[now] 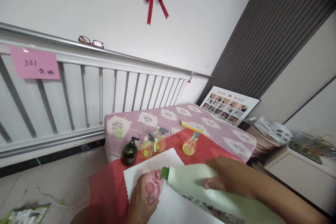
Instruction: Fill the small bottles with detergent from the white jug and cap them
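My left hand [140,199] is wrapped round a small clear pink bottle [154,187] with its neck uncovered, tilted to the right. In my right hand [227,175] lies a large pale green detergent bottle [194,180], tipped nearly on its side. Its green spout [165,173] meets the mouth of the pink bottle or sits just beside it. Whether liquid is flowing I cannot make out. Both bottles are over a white scallop-edged sheet [141,168]. Behind it stand a dark green pump bottle [129,153], two spray bottles [147,148] close together, and another spray bottle [191,145] holding yellow liquid.
A red cloth [110,182] covers part of the purple patterned tabletop [178,113]. A pale green cap [118,132] and a yellow-edged box [191,126] lie toward the back. A white radiator [105,80] runs along the wall; a photo board [231,105] leans at the right.
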Motion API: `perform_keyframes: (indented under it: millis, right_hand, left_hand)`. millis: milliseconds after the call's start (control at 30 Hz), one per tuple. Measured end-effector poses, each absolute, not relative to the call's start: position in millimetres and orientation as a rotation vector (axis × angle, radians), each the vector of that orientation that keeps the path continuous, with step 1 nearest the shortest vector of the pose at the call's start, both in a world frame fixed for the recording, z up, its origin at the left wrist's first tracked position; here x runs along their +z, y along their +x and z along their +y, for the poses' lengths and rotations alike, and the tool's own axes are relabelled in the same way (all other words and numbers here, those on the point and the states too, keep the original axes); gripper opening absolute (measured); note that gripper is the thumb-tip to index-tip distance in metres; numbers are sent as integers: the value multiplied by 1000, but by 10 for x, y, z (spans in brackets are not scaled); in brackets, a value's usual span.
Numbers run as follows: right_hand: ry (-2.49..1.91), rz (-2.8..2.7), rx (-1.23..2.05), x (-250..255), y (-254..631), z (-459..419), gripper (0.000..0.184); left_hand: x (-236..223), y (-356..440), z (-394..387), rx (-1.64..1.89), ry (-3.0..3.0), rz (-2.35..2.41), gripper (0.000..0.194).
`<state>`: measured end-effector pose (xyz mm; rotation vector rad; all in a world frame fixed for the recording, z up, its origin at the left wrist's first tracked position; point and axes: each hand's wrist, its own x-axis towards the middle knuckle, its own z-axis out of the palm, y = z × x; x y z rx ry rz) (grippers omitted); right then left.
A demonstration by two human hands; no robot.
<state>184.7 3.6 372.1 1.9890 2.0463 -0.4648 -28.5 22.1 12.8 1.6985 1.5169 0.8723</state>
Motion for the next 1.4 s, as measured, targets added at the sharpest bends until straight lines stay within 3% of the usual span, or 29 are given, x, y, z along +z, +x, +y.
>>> perform_keyframes:
  millis: [267,467,667,967,1167,1400]
  right_hand:
    - [2058,2176,-661,3401,2107,-143,28]
    - [2342,2373,-1019,3224,2379,-144,46]
    - [2873,2321,-904,2845,2394,-80,47]
    - [3494,2338,-885,1751,1933,185,44]
    - [3539,2378,-918,1289,1737,113,37]
    - [3390,2525,-940,1243,1740,13,36]
  left_hand:
    - [32,-215,245,938,1771,1601,89]
    - [-173,-164,262,1135,1748,1592,91]
    - [-272,-126,290,1342,1753,1552,91]
    - [-223,-134,303,1341,1731,1560,83]
    - [-243,-157,311,1371,1755,1512,83]
    - [-231,-169,308,1456,1761,1476,78]
